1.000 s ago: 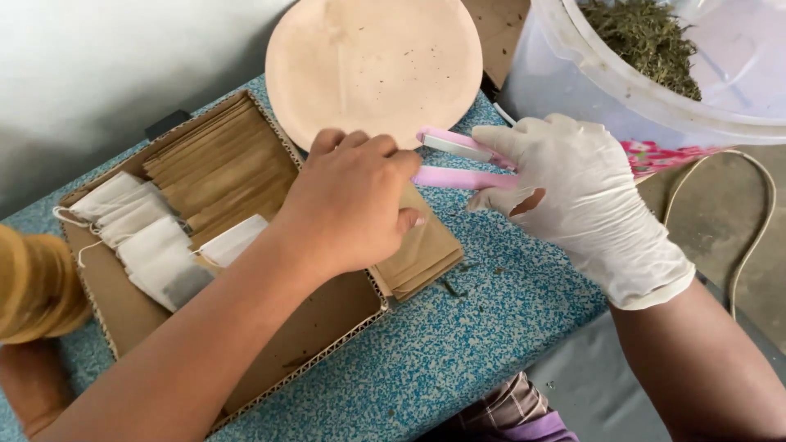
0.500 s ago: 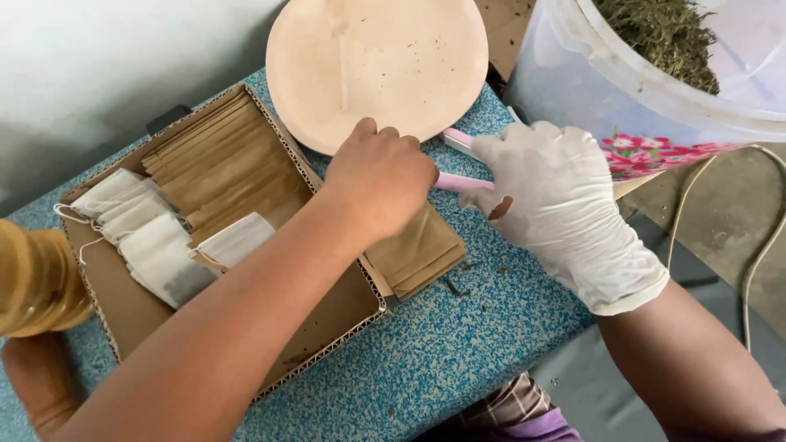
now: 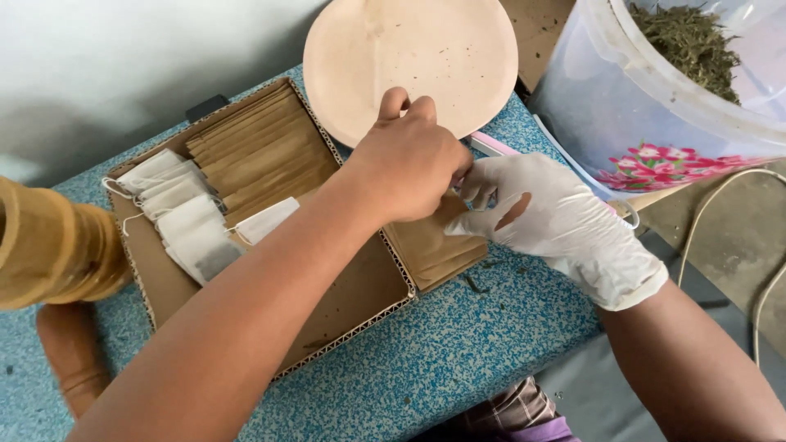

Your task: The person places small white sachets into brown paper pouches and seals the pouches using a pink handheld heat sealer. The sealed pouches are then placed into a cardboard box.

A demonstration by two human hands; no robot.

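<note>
Pink stick (image 3: 494, 145) between both grips

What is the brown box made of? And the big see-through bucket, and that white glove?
The box looks like plain brown cardboard: its cut edges show wavy ridges and the surface is dull. The bucket seems to be cloudy, slightly glossy plastic, since the dried herbs show dimly through its wall. The glove on the right hand looks like thin rubber or latex; it wrinkles and fits snugly.
</note>
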